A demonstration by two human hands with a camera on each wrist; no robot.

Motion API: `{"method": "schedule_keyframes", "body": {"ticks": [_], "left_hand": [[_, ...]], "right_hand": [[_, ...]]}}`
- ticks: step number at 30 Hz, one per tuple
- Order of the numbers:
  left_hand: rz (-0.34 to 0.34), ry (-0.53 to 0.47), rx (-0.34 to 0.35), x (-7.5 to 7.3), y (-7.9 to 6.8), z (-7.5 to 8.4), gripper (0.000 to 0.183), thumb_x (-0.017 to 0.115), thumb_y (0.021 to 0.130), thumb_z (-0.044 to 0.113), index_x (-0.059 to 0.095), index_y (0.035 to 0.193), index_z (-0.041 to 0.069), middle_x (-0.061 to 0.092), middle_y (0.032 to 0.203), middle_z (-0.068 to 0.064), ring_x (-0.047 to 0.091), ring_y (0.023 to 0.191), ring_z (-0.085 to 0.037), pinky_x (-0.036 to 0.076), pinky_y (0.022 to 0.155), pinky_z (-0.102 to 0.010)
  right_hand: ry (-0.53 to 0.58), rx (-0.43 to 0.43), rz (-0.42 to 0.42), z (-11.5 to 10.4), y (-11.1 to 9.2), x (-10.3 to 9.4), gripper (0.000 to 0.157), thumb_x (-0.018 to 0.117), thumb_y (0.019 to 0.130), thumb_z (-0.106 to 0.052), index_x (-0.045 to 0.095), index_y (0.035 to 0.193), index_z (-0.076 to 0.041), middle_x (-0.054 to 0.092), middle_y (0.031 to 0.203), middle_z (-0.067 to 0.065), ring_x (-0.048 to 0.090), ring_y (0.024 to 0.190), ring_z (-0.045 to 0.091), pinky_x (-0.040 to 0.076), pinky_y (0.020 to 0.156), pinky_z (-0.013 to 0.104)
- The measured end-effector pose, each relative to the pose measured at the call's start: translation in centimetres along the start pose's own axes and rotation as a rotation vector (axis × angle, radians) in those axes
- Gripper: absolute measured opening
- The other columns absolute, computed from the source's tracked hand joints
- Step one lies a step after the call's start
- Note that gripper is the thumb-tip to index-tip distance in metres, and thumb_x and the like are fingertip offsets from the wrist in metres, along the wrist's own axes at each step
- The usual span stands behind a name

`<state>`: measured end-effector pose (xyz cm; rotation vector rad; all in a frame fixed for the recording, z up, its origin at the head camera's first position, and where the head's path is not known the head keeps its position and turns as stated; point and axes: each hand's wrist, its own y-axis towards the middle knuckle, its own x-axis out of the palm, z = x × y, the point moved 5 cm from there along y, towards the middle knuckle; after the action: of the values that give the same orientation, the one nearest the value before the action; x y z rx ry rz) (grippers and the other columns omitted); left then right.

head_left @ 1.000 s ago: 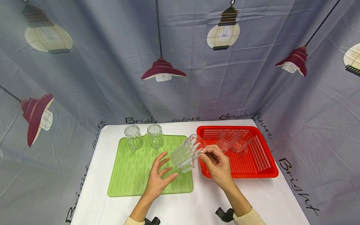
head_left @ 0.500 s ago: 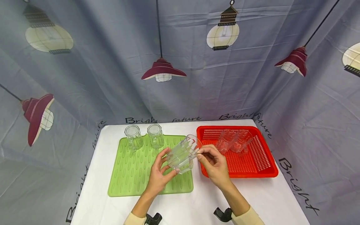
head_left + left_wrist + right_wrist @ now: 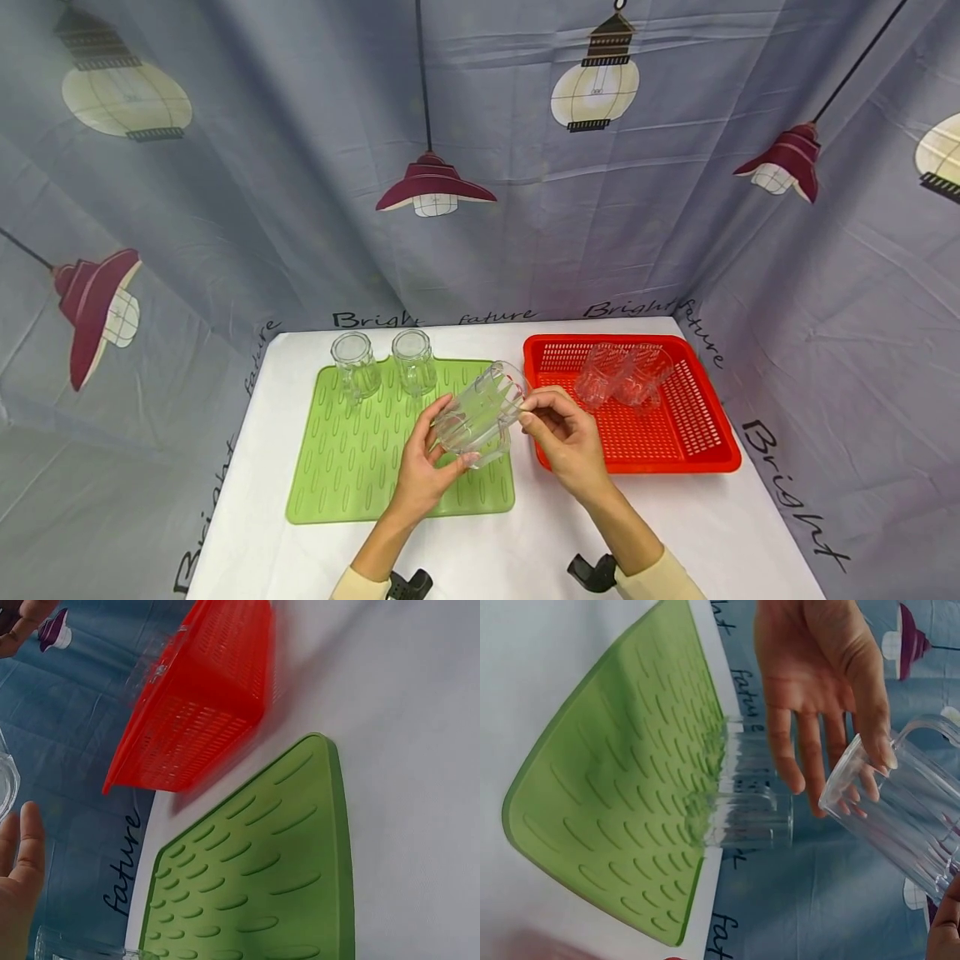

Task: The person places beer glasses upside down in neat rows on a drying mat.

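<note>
left fingers point(image 3: 431, 410): curved, holding | right fingers point(image 3: 543, 399): pinching | forearms point(image 3: 626, 529): angled inward

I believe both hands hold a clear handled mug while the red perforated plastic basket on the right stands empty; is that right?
Not quite: the red perforated plastic basket on the right is not empty; clear mugs lie in it, as the head view shows. The left hand and right hand do hold a clear handled mug.

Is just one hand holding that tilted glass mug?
No: the left hand grips the glass mug near its base while the right hand pinches its rim.
</note>
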<state>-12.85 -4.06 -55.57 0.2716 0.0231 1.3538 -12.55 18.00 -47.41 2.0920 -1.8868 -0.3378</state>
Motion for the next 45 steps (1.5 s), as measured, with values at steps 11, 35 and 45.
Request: {"method": "schedule_keyframes", "body": {"ticks": [11, 35, 45], "left_hand": [[0.014, 0.014, 0.013, -0.2, -0.1, -0.1, 0.092, 0.086, 0.086, -0.005, 0.040, 0.163, 0.012, 0.043, 0.165, -0.020, 0.052, 0.146, -0.046, 0.059, 0.110, -0.024], [0.085, -0.042, 0.026, -1.5, 0.0, 0.6, 0.085, 0.085, 0.081, -0.013, 0.045, 0.154, 0.003, 0.049, 0.152, -0.017, 0.070, 0.128, -0.022, 0.068, 0.097, -0.041], [0.094, -0.094, 0.049, -2.4, -0.1, 1.3, 0.085, 0.080, 0.081, -0.019, 0.043, 0.156, -0.004, 0.048, 0.150, -0.009, 0.073, 0.120, -0.014, 0.069, 0.090, -0.035]], "right_hand": [[-0.001, -0.015, -0.020, -0.2, 0.0, 0.2, 0.013, 0.069, 0.096, 0.014, 0.067, 0.107, 0.007, 0.062, 0.111, 0.002, 0.065, 0.094, 0.009, 0.062, 0.081, 0.015], [-0.065, 0.066, -0.002, 0.3, 0.1, -1.2, 0.014, 0.068, 0.100, 0.008, 0.066, 0.114, 0.006, 0.068, 0.109, 0.002, 0.070, 0.095, 0.008, 0.064, 0.083, 0.017], [-0.113, 0.119, -0.037, 1.1, -0.1, -1.1, 0.027, 0.069, 0.102, 0.003, 0.062, 0.128, 0.003, 0.068, 0.115, 0.021, 0.072, 0.092, 0.009, 0.064, 0.079, 0.017]]}}
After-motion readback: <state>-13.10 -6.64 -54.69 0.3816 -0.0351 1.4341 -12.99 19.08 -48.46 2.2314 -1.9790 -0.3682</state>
